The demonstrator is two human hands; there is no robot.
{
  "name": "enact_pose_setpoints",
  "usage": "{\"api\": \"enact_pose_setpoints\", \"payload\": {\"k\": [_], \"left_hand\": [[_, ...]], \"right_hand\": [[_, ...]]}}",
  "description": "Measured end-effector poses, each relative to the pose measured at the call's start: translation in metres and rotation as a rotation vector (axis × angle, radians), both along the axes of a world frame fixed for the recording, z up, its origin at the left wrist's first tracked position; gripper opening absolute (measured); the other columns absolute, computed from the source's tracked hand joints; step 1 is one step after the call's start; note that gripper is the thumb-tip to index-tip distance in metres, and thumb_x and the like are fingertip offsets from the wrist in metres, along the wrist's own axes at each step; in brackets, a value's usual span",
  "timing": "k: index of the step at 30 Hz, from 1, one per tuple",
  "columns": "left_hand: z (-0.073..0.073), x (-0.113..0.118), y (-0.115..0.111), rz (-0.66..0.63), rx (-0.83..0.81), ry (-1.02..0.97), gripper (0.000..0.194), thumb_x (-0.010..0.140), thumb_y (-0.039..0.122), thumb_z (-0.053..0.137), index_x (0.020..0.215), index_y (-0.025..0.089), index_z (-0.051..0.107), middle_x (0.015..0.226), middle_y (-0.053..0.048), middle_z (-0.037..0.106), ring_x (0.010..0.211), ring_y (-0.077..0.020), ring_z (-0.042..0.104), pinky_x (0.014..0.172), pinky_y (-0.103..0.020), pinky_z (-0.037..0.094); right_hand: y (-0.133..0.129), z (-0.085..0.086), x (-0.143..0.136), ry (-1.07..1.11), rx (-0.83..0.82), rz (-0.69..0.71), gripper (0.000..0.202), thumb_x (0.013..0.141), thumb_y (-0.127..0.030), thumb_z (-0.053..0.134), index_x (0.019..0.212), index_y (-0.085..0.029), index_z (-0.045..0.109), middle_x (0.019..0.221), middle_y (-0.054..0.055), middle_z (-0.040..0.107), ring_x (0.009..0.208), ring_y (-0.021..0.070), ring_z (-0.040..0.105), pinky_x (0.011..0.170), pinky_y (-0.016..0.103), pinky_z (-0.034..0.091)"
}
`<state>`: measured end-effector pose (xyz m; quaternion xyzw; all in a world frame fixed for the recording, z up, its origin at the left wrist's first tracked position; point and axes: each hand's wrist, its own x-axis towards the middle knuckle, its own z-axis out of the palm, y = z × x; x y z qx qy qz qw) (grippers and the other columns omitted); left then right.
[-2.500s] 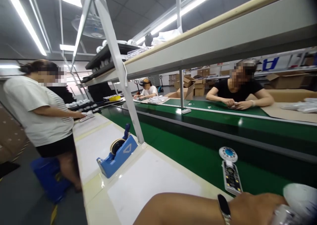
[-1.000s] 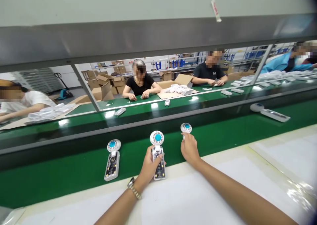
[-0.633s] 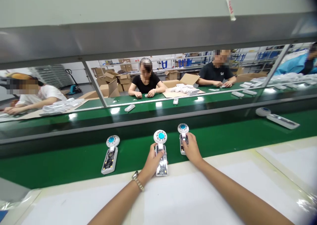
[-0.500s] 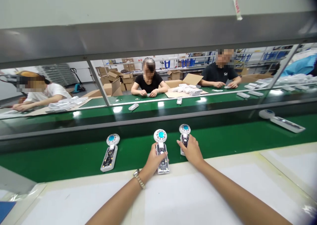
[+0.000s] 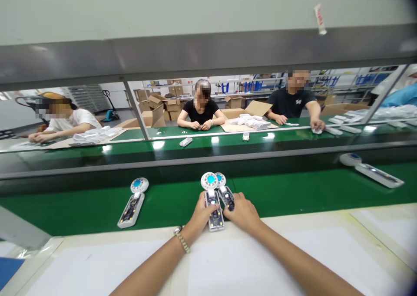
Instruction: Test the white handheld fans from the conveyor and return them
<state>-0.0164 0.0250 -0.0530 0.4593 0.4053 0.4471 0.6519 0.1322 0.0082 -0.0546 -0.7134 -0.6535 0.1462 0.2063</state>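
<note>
My left hand (image 5: 201,211) is closed round a white device with a round blue-centred head (image 5: 214,211), its circuit board showing, at the near edge of the green belt. Just right of it, my right hand (image 5: 241,211) grips a second such device (image 5: 227,197), tilted to the left; its head sits partly behind the first one's head. A third device (image 5: 130,210) lies on the green belt (image 5: 276,192) to the left. Another device (image 5: 378,174) rests at the far right of the belt.
A white work surface (image 5: 156,270) lies under my forearms. Beyond a grey rail (image 5: 182,159), three people sit at a second green belt with white parts (image 5: 250,121) and cardboard boxes (image 5: 260,108). A slanted post (image 5: 137,109) stands at the left.
My right hand has brought its device left, against the one in my left hand. The left device has shifted further left. Across the belt, one person's hand has reached out to a white part.
</note>
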Motion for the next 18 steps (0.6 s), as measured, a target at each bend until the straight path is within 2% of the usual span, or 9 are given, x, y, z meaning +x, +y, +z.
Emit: {"api": "enact_pose_setpoints", "payload": {"k": [4,7,11,15,18], "left_hand": [[-0.002,-0.001,0.001,0.023,0.056,0.013,0.049,0.064,0.02,0.065,0.107,0.019,0.04,0.093,-0.003,0.058,0.078,-0.0164,0.06,0.074,-0.031,0.048],[-0.001,-0.003,0.002,0.011,0.102,0.031,0.049,0.066,0.023,0.066,0.107,0.019,0.04,0.094,-0.003,0.058,0.079,-0.0162,0.06,0.076,-0.03,0.047],[-0.001,-0.005,0.002,-0.036,0.076,0.021,0.053,0.066,0.031,0.067,0.108,0.021,0.038,0.088,-0.001,0.058,0.068,-0.0157,0.061,0.065,-0.03,0.049],[-0.004,-0.004,0.003,-0.055,0.079,0.047,0.052,0.067,0.034,0.067,0.106,0.021,0.037,0.089,-0.002,0.057,0.063,-0.0151,0.061,0.059,-0.029,0.049],[-0.006,-0.003,0.003,-0.058,0.057,0.057,0.048,0.067,0.032,0.066,0.104,0.02,0.037,0.088,-0.002,0.057,0.062,-0.0145,0.061,0.057,-0.028,0.048]], "right_hand": [[-0.004,-0.002,-0.005,0.008,0.039,0.034,0.03,0.074,-0.039,0.048,0.088,-0.013,0.054,0.09,0.014,0.057,0.08,0.0269,0.059,0.065,0.033,0.039],[-0.001,-0.002,0.0,0.15,0.014,0.095,0.026,0.075,-0.038,0.048,0.085,-0.015,0.053,0.086,0.011,0.059,0.076,0.0242,0.058,0.063,0.031,0.038],[0.006,-0.004,0.008,0.613,-0.049,0.152,0.027,0.075,-0.041,0.051,0.087,-0.017,0.054,0.081,0.005,0.06,0.072,0.0192,0.055,0.06,0.028,0.037],[0.009,-0.003,0.012,1.149,-0.156,0.099,0.042,0.069,-0.046,0.057,0.1,-0.018,0.053,0.068,-0.001,0.052,0.056,0.0122,0.046,0.048,0.022,0.028],[0.006,0.002,0.015,1.349,-0.185,0.159,0.037,0.066,-0.041,0.065,0.093,-0.018,0.055,0.061,-0.005,0.045,0.051,0.0086,0.039,0.047,0.021,0.025]]}}
